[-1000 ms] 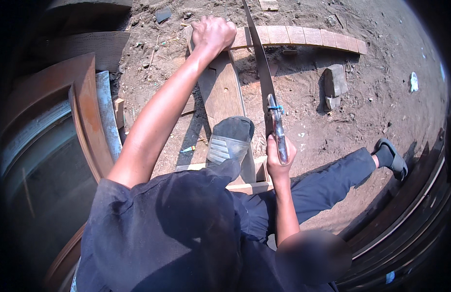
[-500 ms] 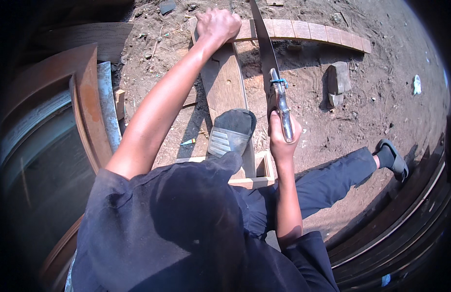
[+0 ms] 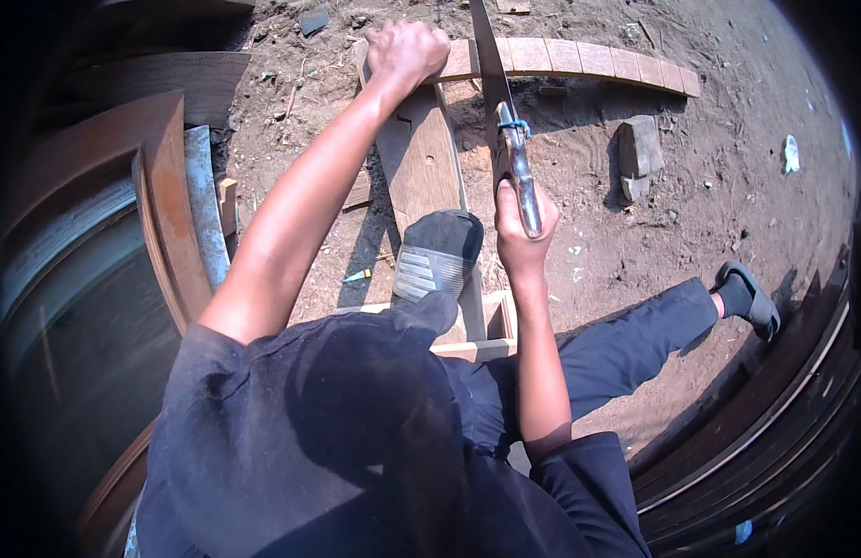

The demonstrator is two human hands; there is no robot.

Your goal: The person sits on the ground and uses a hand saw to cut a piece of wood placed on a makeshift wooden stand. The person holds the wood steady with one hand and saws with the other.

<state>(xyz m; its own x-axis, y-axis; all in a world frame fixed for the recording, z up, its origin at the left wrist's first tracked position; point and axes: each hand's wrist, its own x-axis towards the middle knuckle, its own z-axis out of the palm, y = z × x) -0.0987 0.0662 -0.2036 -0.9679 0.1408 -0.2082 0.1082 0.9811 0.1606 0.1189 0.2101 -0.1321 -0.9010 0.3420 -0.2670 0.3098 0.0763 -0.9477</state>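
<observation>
My right hand [image 3: 525,225] is closed around the handle of a handsaw [image 3: 497,84], with a blue tie near the top of the grip. Its blade points away from me and crosses a curved wooden plank [image 3: 579,59] scored with several lines across its width. At the plank's left end my left hand [image 3: 407,51] is closed over the wood, its fingertips hidden. Beneath that end lies a thick wooden board [image 3: 429,153] with a notch and a small hole. My slippered foot [image 3: 440,251] presses on the board's near part.
A wooden block [image 3: 641,149] lies on the dirt at right. To the left leans a brown framed panel [image 3: 161,167] beside a pale blue strip [image 3: 205,200]. A box-like wooden frame [image 3: 477,350] sits under the board's near end. Dark lengths of material [image 3: 774,437] lie at lower right.
The right hand and saw have pushed forward and slightly left, so the handle is closer to the plank. My left hand still bears on the plank's end.
</observation>
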